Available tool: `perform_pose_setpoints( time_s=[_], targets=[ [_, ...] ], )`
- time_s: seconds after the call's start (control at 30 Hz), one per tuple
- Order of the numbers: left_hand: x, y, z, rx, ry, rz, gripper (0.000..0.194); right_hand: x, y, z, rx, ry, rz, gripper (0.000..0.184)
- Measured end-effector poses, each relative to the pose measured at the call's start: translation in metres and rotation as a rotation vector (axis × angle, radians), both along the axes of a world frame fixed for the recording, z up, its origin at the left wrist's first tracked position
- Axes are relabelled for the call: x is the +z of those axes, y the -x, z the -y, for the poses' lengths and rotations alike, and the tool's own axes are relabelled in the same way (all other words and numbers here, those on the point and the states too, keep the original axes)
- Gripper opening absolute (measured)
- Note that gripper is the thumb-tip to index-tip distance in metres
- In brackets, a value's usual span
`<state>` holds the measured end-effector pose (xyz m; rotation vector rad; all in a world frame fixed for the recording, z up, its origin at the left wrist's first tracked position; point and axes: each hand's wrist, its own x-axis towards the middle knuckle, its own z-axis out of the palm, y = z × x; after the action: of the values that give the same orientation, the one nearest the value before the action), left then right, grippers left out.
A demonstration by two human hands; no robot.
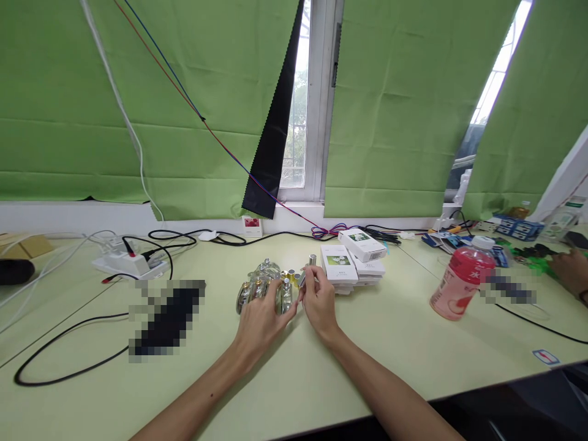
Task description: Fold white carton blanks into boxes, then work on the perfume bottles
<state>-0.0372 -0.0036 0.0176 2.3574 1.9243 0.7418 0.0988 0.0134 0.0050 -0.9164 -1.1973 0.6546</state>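
Note:
Small clear glass bottles (245, 297) with gold and silvery necks stand close together on the table. My left hand (260, 321) is at their right side, thumb and fingers closed round a small glass bottle (287, 295) with a silvery top. Beside it, my right hand (320, 301) pinches a small silvery piece, partly hidden by the fingers; I cannot make out its exact kind. A silver cap (312, 260) shows just above the right fingertips. Several gold caps (291, 275) sit between and behind the hands.
White boxes (339, 263) are stacked just right of my right hand. Further right stands a pink drink bottle (463, 278). A power strip (131, 263) and black cables lie at left, near a blurred dark object (168, 321). Another person's hand (569, 269) is at far right.

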Motion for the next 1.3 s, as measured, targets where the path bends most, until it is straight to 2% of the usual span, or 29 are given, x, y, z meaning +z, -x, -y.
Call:
perform_pose_setpoints(
  time_s=[0.5,0.8,1.3],
  targets=[
    [-0.0022,0.0004,-0.0005,-0.069,0.07,0.072,0.056,0.0005,0.0002,0.0009,-0.038,-0.035,0.046,0.03],
    [0.0007,-0.0004,0.0015,-0.084,0.081,0.111,0.055,-0.0021,0.0009,-0.0012,-0.086,-0.124,0.114,0.032],
    [-0.0025,0.0001,0.0007,-0.107,0.095,0.155,0.054,-0.0056,-0.0002,-0.005,-0.109,-0.179,0.181,0.036]
  ],
)
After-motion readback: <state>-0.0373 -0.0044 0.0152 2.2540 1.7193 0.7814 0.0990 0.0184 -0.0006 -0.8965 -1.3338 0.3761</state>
